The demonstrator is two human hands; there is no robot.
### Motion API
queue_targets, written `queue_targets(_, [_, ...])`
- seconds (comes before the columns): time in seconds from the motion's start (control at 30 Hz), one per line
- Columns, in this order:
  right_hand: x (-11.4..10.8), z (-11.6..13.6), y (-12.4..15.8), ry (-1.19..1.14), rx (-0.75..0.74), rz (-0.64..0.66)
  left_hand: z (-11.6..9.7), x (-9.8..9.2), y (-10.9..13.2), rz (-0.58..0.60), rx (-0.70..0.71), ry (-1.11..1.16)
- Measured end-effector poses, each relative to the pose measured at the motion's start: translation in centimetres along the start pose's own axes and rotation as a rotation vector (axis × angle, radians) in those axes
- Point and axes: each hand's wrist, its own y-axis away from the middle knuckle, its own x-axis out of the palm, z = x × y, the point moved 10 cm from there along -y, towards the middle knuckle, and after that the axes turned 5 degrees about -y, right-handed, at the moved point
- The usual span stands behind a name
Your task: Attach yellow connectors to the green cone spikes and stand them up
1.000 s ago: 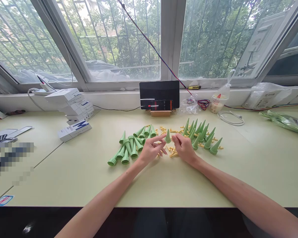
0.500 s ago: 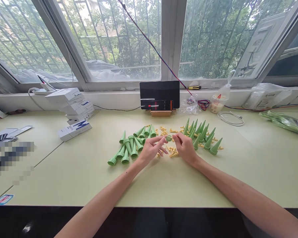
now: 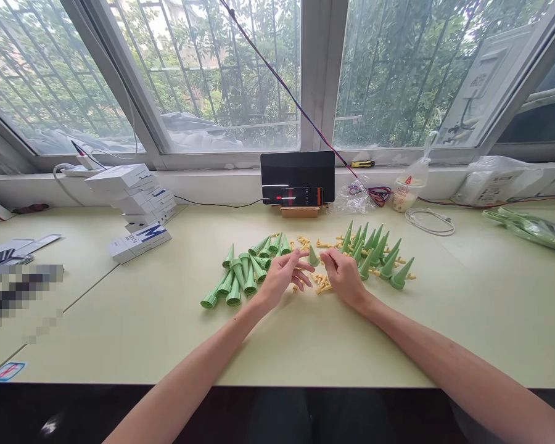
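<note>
A green plastic cone (image 3: 313, 258) stands point up between my hands, off the table. My left hand (image 3: 281, 279) has its index finger against the cone's left side, the thumb drawn back and the lower fingers spread beneath. My right hand (image 3: 345, 275) is closed in a pinch just right of the cone; what it grips is hidden by the fingers. Several hollow green cones (image 3: 236, 269) lie in a pile beside my left hand. Right of my right hand, several upright green cones (image 3: 389, 264) have yellow pieces sticking out. Loose yellow branched pieces (image 3: 322, 285) lie between and behind my hands.
A black screen (image 3: 297, 169) with a phone (image 3: 301, 197) before it stands at the back. White boxes (image 3: 141, 243) are stacked at left. A coiled white cable (image 3: 429, 222), a bagged cup (image 3: 406, 190) and a green plastic-wrapped bundle (image 3: 531, 228) lie at the right.
The cone between my hands has turned from lying end-on to standing point up. My left thumb has drawn back from it to the left. My right hand has hardly moved.
</note>
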Motion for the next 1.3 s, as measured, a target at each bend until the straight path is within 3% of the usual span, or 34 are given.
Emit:
queue_targets(0.4, [0.83, 0.22, 0.13, -0.033, -0.026, 0.072, -0.02, 0.36, 0.17, 0.02, -0.04, -0.006])
queue_targets(1.3, [0.99, 0.31, 0.18, -0.049, -0.041, 0.088, 0.83, 0.27, 0.11, 0.042, -0.075, 0.027])
